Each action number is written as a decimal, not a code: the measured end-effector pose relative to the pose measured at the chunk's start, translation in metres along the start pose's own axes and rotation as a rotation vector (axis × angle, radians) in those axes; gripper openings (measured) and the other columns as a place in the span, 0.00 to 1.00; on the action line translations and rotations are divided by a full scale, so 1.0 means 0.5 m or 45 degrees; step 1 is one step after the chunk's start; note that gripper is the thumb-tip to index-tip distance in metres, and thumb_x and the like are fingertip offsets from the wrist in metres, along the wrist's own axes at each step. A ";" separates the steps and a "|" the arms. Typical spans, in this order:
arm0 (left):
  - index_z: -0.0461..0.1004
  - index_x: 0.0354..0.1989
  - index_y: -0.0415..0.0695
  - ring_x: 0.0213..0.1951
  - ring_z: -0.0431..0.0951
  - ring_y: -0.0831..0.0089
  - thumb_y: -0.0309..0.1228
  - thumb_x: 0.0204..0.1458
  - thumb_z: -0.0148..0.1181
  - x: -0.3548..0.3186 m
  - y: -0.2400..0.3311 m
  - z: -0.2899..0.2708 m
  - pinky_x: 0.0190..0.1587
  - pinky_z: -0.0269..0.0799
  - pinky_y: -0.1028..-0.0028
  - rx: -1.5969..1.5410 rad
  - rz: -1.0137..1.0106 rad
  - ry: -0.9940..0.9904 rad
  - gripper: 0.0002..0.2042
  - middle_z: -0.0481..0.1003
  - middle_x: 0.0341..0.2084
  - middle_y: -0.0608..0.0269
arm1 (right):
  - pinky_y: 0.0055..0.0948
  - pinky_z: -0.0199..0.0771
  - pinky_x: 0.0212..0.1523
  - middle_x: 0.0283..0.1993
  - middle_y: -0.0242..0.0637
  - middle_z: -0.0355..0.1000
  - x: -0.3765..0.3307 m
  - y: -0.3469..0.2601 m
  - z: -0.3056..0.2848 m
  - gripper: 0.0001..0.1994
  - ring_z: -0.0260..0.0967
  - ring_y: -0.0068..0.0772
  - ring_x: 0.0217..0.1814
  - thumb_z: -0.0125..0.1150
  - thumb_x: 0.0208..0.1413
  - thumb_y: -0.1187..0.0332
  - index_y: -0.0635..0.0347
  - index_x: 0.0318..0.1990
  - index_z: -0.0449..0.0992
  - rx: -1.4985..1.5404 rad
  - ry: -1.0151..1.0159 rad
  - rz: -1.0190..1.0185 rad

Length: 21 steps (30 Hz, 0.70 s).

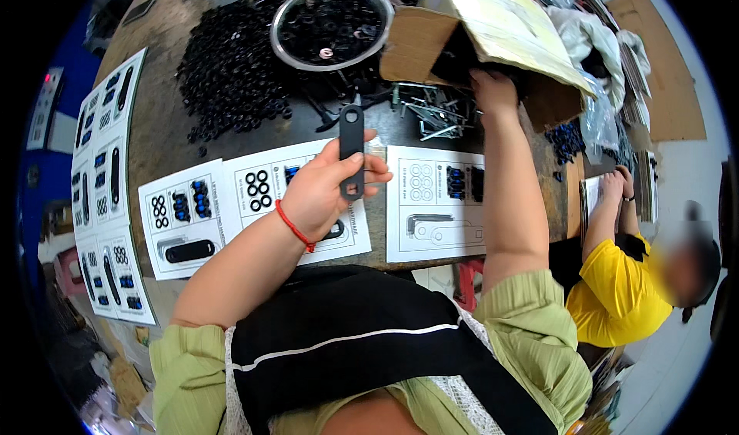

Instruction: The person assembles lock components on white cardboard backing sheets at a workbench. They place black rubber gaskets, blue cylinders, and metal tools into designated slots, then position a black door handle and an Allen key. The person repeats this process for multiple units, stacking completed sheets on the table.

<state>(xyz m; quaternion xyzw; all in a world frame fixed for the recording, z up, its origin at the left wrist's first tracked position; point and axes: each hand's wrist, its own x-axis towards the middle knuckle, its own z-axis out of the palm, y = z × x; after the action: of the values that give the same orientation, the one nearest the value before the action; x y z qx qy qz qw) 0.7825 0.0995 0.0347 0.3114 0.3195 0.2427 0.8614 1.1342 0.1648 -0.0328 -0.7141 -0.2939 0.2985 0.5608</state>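
Observation:
My left hand (327, 185) is closed around a flat black bar (352, 146) with rounded ends and a hole near each end. It holds the bar upright over the printed sheets. My right hand (495, 92) reaches into the open mouth of a cardboard box (508, 27), its fingers hidden in the shadow inside. Beneath my hands, printed sheets (396, 239) carry black rings, blue-and-black hardware and black bars laid on their outlines. On the sheet nearest my right forearm, the ring outlines and bar outline are bare, while dark hardware lies at its upper right.
A heap of small black parts (227, 69) spreads beside a round metal bowl (275, 31) of black rings. Loose metal bolts (435, 112) lie before the box. More filled sheets (88, 219) line the left, and blue parts (566, 141) the right. A person in yellow (627, 292) works at right.

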 end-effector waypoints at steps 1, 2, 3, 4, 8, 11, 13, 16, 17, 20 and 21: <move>0.53 0.67 0.42 0.53 0.73 0.64 0.30 0.67 0.41 -0.004 -0.001 -0.004 0.49 0.71 0.71 -0.048 0.012 -0.031 0.21 0.72 0.47 0.54 | 0.24 0.63 0.26 0.25 0.35 0.70 -0.074 -0.032 -0.015 0.08 0.65 0.26 0.25 0.62 0.55 0.65 0.62 0.33 0.77 -0.006 -0.040 0.074; 0.52 0.67 0.42 0.55 0.72 0.63 0.30 0.67 0.41 -0.008 -0.003 -0.006 0.50 0.70 0.70 -0.091 0.027 -0.052 0.21 0.71 0.50 0.52 | 0.22 0.57 0.23 0.21 0.28 0.65 -0.148 -0.059 -0.030 0.07 0.57 0.20 0.22 0.62 0.56 0.66 0.60 0.31 0.76 -0.007 -0.087 0.150; 0.52 0.67 0.42 0.56 0.71 0.63 0.30 0.67 0.40 -0.011 -0.006 -0.005 0.52 0.69 0.69 -0.134 0.046 -0.054 0.21 0.70 0.52 0.51 | 0.20 0.55 0.22 0.21 0.26 0.64 -0.222 -0.071 -0.033 0.08 0.55 0.18 0.21 0.62 0.56 0.66 0.59 0.29 0.75 0.103 -0.172 0.138; 0.51 0.67 0.42 0.57 0.70 0.62 0.31 0.67 0.40 -0.013 -0.011 -0.001 0.53 0.69 0.68 -0.177 0.063 -0.057 0.21 0.68 0.54 0.51 | 0.19 0.52 0.21 0.20 0.23 0.63 -0.291 -0.075 -0.026 0.08 0.54 0.16 0.20 0.62 0.57 0.66 0.57 0.28 0.74 0.213 -0.255 0.127; 0.53 0.67 0.42 0.61 0.66 0.62 0.32 0.67 0.40 -0.011 -0.048 0.005 0.59 0.65 0.64 -0.332 0.163 -0.108 0.21 0.65 0.58 0.50 | 0.18 0.52 0.21 0.21 0.23 0.63 -0.485 -0.066 0.024 0.06 0.52 0.15 0.20 0.61 0.60 0.67 0.59 0.33 0.74 0.520 -0.549 0.337; 0.56 0.64 0.40 0.62 0.65 0.59 0.32 0.68 0.38 -0.019 -0.060 0.017 0.62 0.61 0.61 -0.222 0.242 -0.143 0.18 0.67 0.57 0.49 | 0.16 0.49 0.21 0.21 0.23 0.62 -0.555 -0.051 0.051 0.07 0.51 0.13 0.20 0.57 0.63 0.68 0.62 0.34 0.74 0.546 -0.661 0.360; 0.54 0.64 0.39 0.61 0.66 0.59 0.33 0.68 0.38 -0.038 -0.060 0.022 0.63 0.62 0.61 -0.147 0.248 -0.118 0.19 0.68 0.56 0.46 | 0.16 0.49 0.21 0.21 0.22 0.62 -0.579 -0.053 0.063 0.07 0.51 0.12 0.20 0.57 0.63 0.68 0.63 0.34 0.74 0.544 -0.693 0.405; 0.53 0.63 0.39 0.61 0.66 0.59 0.32 0.67 0.39 -0.050 -0.073 0.016 0.61 0.65 0.63 -0.068 0.257 -0.090 0.18 0.68 0.55 0.44 | 0.16 0.55 0.23 0.24 0.24 0.65 -0.600 -0.047 0.069 0.06 0.55 0.13 0.22 0.59 0.61 0.69 0.63 0.39 0.73 0.308 -0.703 0.354; 0.54 0.63 0.41 0.59 0.68 0.61 0.31 0.67 0.38 -0.052 -0.080 0.016 0.60 0.67 0.65 0.003 0.282 -0.042 0.17 0.67 0.57 0.46 | 0.17 0.57 0.23 0.26 0.26 0.67 -0.606 -0.044 0.071 0.07 0.56 0.13 0.23 0.60 0.60 0.70 0.64 0.42 0.73 0.201 -0.691 0.327; 0.54 0.63 0.40 0.58 0.68 0.65 0.31 0.67 0.38 -0.065 -0.103 0.034 0.59 0.67 0.67 0.079 0.408 0.022 0.17 0.66 0.60 0.50 | 0.19 0.65 0.28 0.36 0.32 0.71 -0.626 -0.053 0.094 0.18 0.63 0.16 0.28 0.64 0.54 0.72 0.64 0.51 0.69 -0.004 -0.491 -0.109; 0.54 0.63 0.40 0.58 0.67 0.68 0.31 0.67 0.38 -0.069 -0.113 0.043 0.60 0.66 0.68 0.044 0.375 0.021 0.18 0.64 0.63 0.54 | 0.23 0.69 0.32 0.42 0.38 0.71 -0.629 -0.062 0.095 0.27 0.67 0.22 0.33 0.67 0.49 0.73 0.64 0.57 0.64 -0.068 -0.554 -0.145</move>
<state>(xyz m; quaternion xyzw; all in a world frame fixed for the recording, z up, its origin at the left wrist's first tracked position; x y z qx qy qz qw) 0.7865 0.0310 0.0224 0.3675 0.2816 0.3635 0.8084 0.8914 -0.0365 0.0185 -0.6297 -0.4558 0.4055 0.4810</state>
